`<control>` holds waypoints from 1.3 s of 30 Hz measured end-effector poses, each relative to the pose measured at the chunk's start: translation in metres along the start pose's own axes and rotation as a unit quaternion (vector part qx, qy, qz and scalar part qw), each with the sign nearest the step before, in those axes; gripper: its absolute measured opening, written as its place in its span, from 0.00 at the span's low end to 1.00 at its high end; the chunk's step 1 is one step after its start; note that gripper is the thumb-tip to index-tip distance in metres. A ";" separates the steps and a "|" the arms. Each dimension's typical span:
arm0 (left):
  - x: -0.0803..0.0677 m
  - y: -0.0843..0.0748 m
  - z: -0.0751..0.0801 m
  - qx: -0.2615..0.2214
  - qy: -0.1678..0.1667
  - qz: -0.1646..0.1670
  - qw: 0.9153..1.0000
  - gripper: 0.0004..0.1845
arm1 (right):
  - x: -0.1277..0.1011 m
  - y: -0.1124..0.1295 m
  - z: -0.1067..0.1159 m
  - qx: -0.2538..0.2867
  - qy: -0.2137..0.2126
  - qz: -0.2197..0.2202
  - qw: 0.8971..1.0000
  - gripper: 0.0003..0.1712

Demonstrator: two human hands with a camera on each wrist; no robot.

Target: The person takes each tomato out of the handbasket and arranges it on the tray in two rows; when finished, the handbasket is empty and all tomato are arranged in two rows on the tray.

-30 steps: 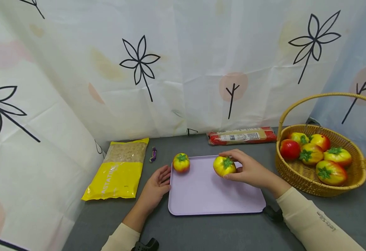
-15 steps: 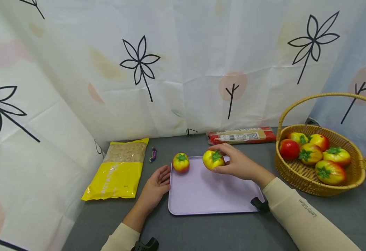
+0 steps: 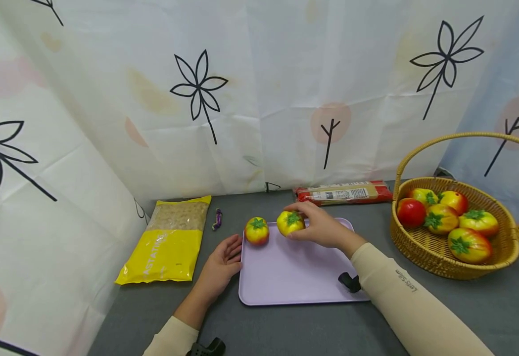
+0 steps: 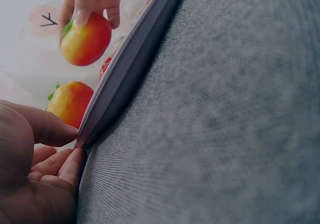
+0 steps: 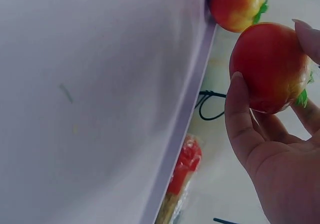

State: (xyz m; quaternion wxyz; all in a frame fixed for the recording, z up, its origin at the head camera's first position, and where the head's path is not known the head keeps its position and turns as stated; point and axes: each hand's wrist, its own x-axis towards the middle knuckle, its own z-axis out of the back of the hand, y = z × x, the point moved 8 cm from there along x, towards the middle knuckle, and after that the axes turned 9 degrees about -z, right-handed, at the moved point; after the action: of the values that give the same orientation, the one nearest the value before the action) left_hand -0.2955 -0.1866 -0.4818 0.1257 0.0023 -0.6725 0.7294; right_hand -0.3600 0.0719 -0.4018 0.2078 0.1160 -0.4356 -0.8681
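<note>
A person's right hand holds a round, glossy yellow-and-red fruit with a green leafy top; its grip is closed on the fruit, thumb on the near side and fingers round the far side; the fruit is raised over the far part of a pale lilac rectangular tray with a low rim, clear of its surface; just to its left, at the far left corner of the tray, rests a second yellow-and-red fruit with a green star-shaped top, a narrow gap between the two. The left hand is at the tray's left edge, its grip pinching the rim between thumb and fingertips, as the left wrist view shows; both arms wear cream sleeves, with a black wrist mount at the right one. The tray lies on a dark grey table; to its right stands a woven tan wicker basket with a tall arched handle, holding six red and yellow fruits; behind the tray lies a long red-and-clear plastic packet; to the left lie a yellow plastic bag with a clear upper window and a small purple wrapped sweet.
</note>
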 end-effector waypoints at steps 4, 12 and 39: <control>0.000 0.000 0.000 0.003 0.000 0.001 1.000 0.40 | 0.008 -0.003 -0.005 -0.018 -0.001 -0.007 1.000 0.39; 0.000 0.003 0.002 0.008 0.002 0.002 1.000 0.40 | 0.023 -0.014 -0.014 -0.040 -0.018 -0.043 0.998 0.39; 0.000 0.004 0.002 0.011 0.003 0.005 1.000 0.40 | 0.025 -0.009 -0.025 -0.035 -0.017 -0.061 0.997 0.41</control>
State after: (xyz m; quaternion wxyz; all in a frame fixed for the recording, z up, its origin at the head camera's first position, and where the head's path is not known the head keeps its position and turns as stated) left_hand -0.2971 -0.1889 -0.4856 0.1241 -0.0019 -0.6641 0.7373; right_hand -0.3755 0.0474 -0.4244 0.1503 0.1201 -0.4009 -0.8957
